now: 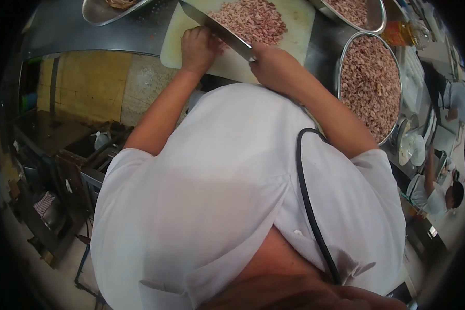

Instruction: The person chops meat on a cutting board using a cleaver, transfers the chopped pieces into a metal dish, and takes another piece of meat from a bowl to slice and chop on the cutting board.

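Observation:
A large knife (222, 33) lies slantwise over a pale cutting board (183, 39), its handle in my right hand (276, 64), whose fingers are wrapped round it. My left hand (198, 49) is on the board's left part, beside the blade, fingers curled down and pressed together. Whatever may be under those fingers is hidden, though small bits of meat show next to them. Beyond the blade, a pile of chopped pinkish meat (256, 23) is spread on the board.
An oval metal tray of chopped meat (371, 85) stands to the right, another metal tray (381, 20) behind it. A metal bowl (90, 13) sits at the upper left. An oil bottle (405, 33) is at the upper right. Two other people (429, 196) are at the far right.

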The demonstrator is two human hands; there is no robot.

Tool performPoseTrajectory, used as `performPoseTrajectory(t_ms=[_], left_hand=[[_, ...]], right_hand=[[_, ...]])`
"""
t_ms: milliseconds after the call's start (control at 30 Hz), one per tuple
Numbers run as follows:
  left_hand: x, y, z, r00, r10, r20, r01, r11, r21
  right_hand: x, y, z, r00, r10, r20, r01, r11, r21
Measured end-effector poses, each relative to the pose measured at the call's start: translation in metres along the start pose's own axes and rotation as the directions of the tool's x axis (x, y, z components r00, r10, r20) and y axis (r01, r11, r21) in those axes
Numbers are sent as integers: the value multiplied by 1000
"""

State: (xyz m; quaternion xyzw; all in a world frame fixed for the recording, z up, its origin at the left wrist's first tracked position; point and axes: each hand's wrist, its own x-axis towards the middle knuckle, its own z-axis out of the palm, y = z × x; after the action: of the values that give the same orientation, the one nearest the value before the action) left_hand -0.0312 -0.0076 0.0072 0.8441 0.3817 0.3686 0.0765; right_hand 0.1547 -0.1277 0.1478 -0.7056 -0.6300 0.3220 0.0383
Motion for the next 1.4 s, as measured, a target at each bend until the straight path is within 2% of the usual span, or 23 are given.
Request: performPoseTrajectory(t_ms=[133,200,267,333,400,433,467,533,667,733,900,967,1000,1067,1167,1233,1267,1333,1400], left_hand=[[1,-4,6,1000,23,9,-23,1000,15],[-5,-4,2,999,39,17,-39,999,18],[-4,-2,2,997,-59,-58,56,997,-54],[-4,0,-1,996,-47,-73,43,998,-55],[-6,-1,-3,996,-35,-84,31,998,-54],[-5,-3,-3,999,-5,-36,3,999,-45],[-6,-5,-3,1000,24,13,-23,999,-38],[-7,-3,-1,1000,5,2,-5,1000,-22],[-5,2,-3,1000,-1,-21,1,1000,-1],[-6,-1,0,1000,2,0,-2,1000,8],[-7,-6,-1,1000,8,21,-8,1000,-17],[-8,-5,0,995,-41,-90,36,998,-52],[-10,-5,0,995,-43,-92,38,998,-52],[-11,-6,-3,1000,-10,-26,11,1000,9],[-11,-3,0,999,-11,-36,13,999,30],[-12,-2,1,999,-21,-38,23,999,40],[-12,-1,2,999,-22,-42,24,999,49],[-10,2,-1,999,-32,-12,33,997,73],[-10,3,-2,999,-40,16,38,995,96]], right_hand=[[46,-11,15,994,-45,-96,46,999,9],[51,-12,17,994,-62,-94,65,997,31],[56,-5,16,992,-81,-97,85,996,40],[51,8,20,984,-107,-145,123,986,108],[30,14,9,991,-69,-117,78,994,76],[16,11,1,995,-31,-93,35,999,40],[3,10,-6,996,-32,-89,36,999,39],[-15,8,-14,998,-38,-47,42,997,71],[-4,2,-4,999,-49,-21,50,999,15],[29,3,18,991,-94,-95,97,995,34],[55,0,21,985,-112,-128,118,992,46],[50,9,20,981,-131,-142,141,988,66],[44,14,17,980,-127,-153,139,988,71],[27,20,11,979,-126,-162,139,987,75],[-6,13,-6,992,-74,-98,83,993,86],[-16,5,-20,1000,-11,9,10,998,65],[-10,9,-12,1000,-10,12,9,998,68],[13,16,10,992,-117,-55,121,990,75],[36,3,20,992,-95,-78,99,994,46]])
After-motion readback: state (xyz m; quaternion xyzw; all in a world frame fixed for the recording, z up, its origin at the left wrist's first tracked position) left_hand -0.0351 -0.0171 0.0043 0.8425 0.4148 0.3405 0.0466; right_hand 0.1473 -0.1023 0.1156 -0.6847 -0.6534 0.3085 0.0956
